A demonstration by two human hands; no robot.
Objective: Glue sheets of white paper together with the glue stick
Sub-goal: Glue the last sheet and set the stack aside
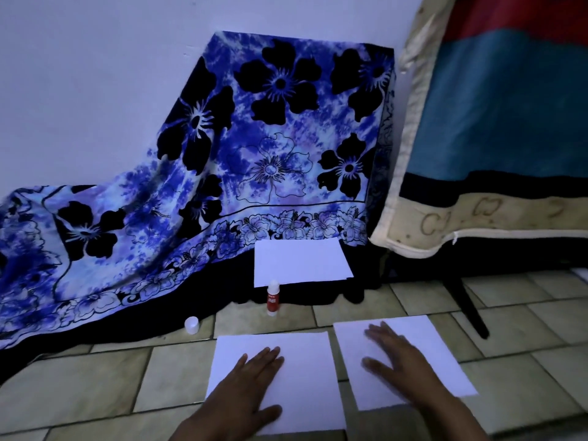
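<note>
Two white paper sheets lie side by side on the tiled floor. My left hand [246, 393] rests flat, fingers straight, on the left sheet [305, 370]. My right hand [397, 367] lies flat with spread fingers on the right sheet [436, 354]; it looks slightly blurred. A red glue stick [272, 297] stands upright and uncapped beyond the sheets. Its white cap [192, 324] sits on the floor to the left. A stack of white paper [300, 261] lies farther back on dark cloth.
A blue flowered cloth [254, 138] drapes over something against the wall behind the paper. A worn mattress [477, 154] with a blue and red cover leans at the right. A dark leg [467, 303] slants onto the beige floor tiles [95, 377].
</note>
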